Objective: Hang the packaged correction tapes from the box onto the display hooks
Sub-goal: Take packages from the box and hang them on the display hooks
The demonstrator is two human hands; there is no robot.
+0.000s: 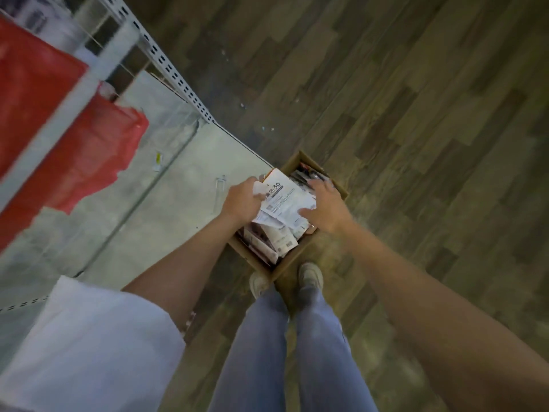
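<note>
My left hand (pixel 242 200) pinches the left edge of the top pack (pixel 282 197), which lies on the pile in the box (pixel 292 258) under my hands. My right hand (pixel 325 206) presses its right side, fingers bent. If I pull too fast, the loose packs beneath could slip out and spill.

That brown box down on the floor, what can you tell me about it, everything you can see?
The cardboard box is small, brown and open-topped, standing on the wood-patterned floor beside the pale base shelf, turned cornerwise to the person's shoes, which stand right at its near corner. It is crammed with flat white printed packages lying in a loose heap. Both hands are in it: the left hand and right hand grip a white package on top.
</note>
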